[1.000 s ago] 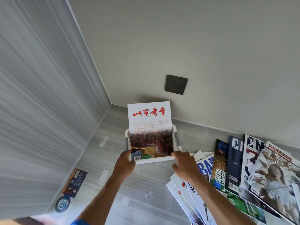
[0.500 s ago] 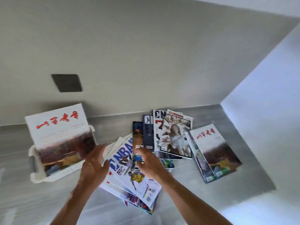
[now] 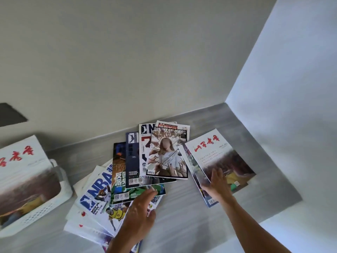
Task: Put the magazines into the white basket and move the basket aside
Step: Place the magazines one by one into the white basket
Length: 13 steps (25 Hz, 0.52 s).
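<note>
The white basket point(image 3: 45, 212) stands at the far left with one red-titled magazine point(image 3: 21, 172) upright in it. Several magazines lie fanned out on the grey surface, among them an NBA issue point(image 3: 98, 192) and one with a woman on its cover point(image 3: 166, 157). A second red-titled magazine point(image 3: 217, 156) lies at the right on top of others. My right hand point(image 3: 218, 185) rests flat on that magazine's lower edge, fingers apart. My left hand point(image 3: 140, 214) hovers open over the lower part of the fan, holding nothing.
The grey surface point(image 3: 182, 216) sits in a corner: a pale wall behind and a white wall point(image 3: 291, 106) close on the right. A dark wall socket point(image 3: 9, 115) shows at the left edge. The surface's front right edge is near the right-hand stack.
Both hands left the basket and its magazine and swept right over the fanned pile. The right hand now touches the red-titled magazine at the right; the view panned right.
</note>
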Each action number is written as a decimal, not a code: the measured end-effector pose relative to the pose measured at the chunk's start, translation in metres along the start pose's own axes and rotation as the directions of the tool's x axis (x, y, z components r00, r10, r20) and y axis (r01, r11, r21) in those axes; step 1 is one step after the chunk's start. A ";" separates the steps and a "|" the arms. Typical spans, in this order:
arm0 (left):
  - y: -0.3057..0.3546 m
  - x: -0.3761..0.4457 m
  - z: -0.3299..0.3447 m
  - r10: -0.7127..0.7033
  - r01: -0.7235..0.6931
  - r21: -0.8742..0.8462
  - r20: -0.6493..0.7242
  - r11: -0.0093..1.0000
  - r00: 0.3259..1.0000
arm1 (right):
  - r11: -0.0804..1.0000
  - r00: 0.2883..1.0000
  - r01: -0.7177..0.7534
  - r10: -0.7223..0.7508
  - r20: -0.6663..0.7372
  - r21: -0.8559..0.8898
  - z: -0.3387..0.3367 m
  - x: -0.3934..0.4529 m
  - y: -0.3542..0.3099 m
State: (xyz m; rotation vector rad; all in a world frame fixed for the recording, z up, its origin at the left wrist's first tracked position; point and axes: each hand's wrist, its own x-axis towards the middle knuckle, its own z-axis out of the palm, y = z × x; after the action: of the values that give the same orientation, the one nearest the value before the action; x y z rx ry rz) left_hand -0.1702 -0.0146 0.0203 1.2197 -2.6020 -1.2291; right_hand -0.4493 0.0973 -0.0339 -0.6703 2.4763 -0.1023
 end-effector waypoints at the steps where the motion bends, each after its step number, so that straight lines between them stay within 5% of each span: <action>1: -0.003 -0.003 0.001 -0.028 0.028 0.013 -0.005 1.000 1.000 | 0.998 0.999 0.000 0.003 0.040 -0.062 0.008 0.003 0.001; 4: -0.011 -0.014 -0.004 -0.103 0.104 0.031 -0.031 0.994 0.994 | 0.957 0.990 0.070 -0.102 -0.099 -0.280 0.035 -0.007 -0.007; 7: -0.015 -0.022 -0.007 -0.106 0.112 0.046 -0.128 0.993 0.986 | 0.930 0.944 0.225 -0.282 -0.170 -0.292 0.059 -0.027 -0.016; 13: -0.006 -0.020 -0.006 -0.160 0.158 -0.028 -0.220 0.987 0.962 | 0.975 0.970 0.222 -0.220 -0.107 0.008 0.032 -0.048 -0.023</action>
State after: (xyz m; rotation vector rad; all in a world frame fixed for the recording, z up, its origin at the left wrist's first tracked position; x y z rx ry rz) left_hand -0.1511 -0.0079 0.0266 1.4945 -2.3761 -1.0550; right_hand -0.3871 0.1030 -0.0317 -0.9540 2.4881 -0.2529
